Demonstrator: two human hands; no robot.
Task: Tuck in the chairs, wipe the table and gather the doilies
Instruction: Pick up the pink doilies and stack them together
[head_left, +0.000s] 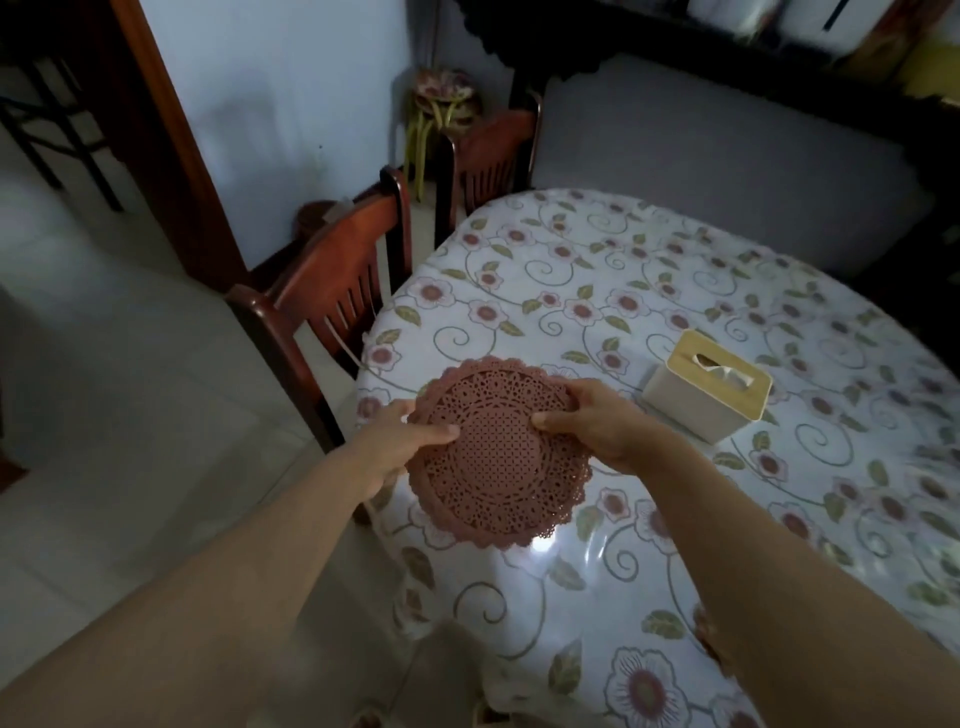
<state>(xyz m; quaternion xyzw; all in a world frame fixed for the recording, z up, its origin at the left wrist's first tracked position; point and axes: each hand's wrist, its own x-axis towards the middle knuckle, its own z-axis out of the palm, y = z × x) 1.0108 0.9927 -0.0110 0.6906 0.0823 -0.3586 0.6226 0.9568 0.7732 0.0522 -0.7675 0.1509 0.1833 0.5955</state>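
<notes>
both hands hold a stack of pink doilies (498, 457) above the near left edge of the desk (675, 291). left hand (395, 441) pinches the left rim, thumb on top. right hand (597, 421) pinches the right rim likewise. a tissue box (706, 389) stands just right of them. two chairs (332, 291) sit tucked at the far left side.

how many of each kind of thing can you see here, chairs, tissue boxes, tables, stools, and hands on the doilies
wooden chairs: 2, near and far
tissue box: 1
table with flowered cloth: 1
stool by the wall: 1
hands gripping the pink doilies (stacked, number unclear): 2, left hand and right hand
total: 7
</notes>
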